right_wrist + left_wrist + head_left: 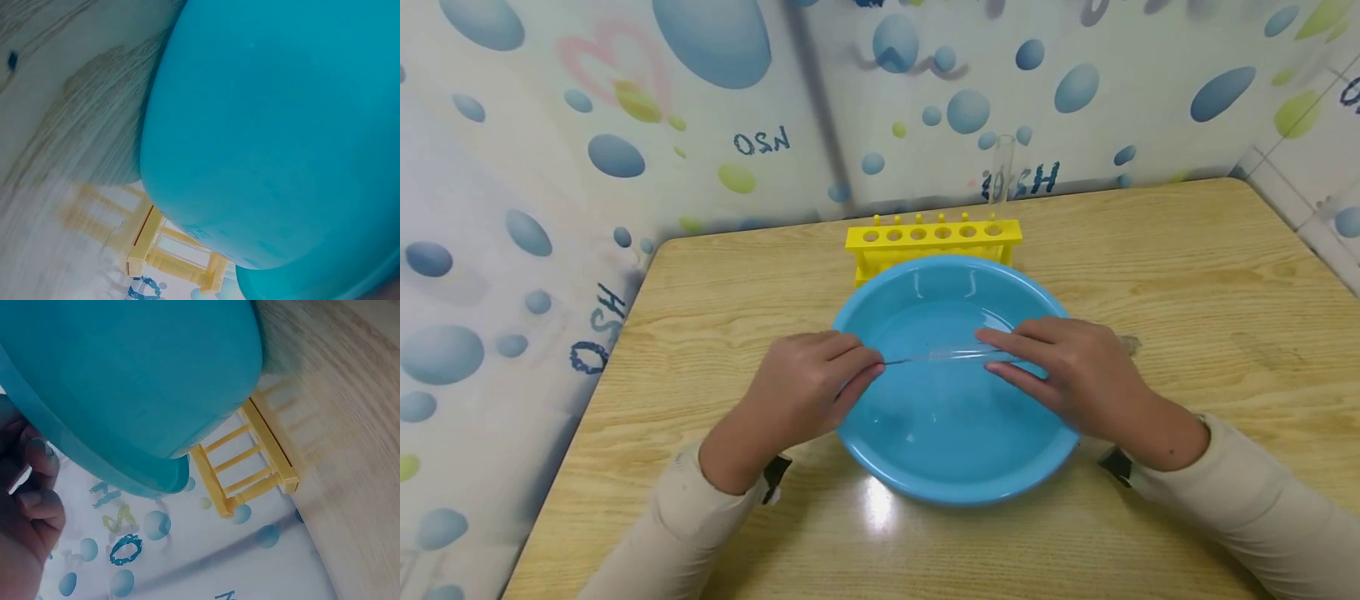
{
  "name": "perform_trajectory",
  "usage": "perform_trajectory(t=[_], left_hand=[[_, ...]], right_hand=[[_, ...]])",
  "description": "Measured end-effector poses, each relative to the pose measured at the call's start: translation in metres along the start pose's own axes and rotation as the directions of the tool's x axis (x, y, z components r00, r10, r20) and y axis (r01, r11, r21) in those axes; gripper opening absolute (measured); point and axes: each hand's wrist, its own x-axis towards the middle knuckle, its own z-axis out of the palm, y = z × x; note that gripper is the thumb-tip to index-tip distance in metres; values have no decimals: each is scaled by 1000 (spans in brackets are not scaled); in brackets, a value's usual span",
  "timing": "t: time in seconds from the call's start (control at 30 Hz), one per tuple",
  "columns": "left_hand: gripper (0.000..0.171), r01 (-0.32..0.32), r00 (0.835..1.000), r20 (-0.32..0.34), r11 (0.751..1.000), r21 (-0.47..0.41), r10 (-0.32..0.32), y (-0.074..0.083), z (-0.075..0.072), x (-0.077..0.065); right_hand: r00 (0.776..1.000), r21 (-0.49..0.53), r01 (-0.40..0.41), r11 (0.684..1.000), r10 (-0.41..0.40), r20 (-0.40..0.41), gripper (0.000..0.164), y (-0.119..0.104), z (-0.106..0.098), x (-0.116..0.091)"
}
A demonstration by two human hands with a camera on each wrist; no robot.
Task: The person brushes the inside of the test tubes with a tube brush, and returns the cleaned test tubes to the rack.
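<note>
Over a blue basin (955,492), my right hand (1078,371) holds a clear glass test tube (955,354) level between thumb and fingers. The tube's mouth faces left. My left hand (808,379) pinches a thin dark wire rod (897,362) that runs toward the tube's mouth. What is on the rod's far end cannot be made out. In the left wrist view, curled fingers (44,506) show beside the basin's rim, while the basin's outer wall (250,125) fills much of the right wrist view.
Behind the basin stands a yellow test tube rack (932,233). Another clear test tube (1002,167) stands upright at its right end. The wooden table (1187,275) meets a wall (820,92) with a bubble pattern at the back and left.
</note>
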Motion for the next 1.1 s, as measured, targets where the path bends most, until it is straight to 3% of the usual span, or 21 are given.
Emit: perform_trajectory(t=[0.2, 0.6, 1.1], left_hand=[[25, 50, 998, 49, 997, -51, -47, 1, 8, -1], [21, 4, 1000, 22, 981, -195, 0, -5, 11, -5], [25, 35, 996, 86, 960, -278, -12, -11, 6, -12]], right_hand=[[998, -11, -35, 999, 35, 53, 38, 0, 0, 0], [994, 45, -18, 999, 13, 108, 38, 2, -1, 0], [990, 65, -40, 997, 30, 140, 40, 0, -2, 0]])
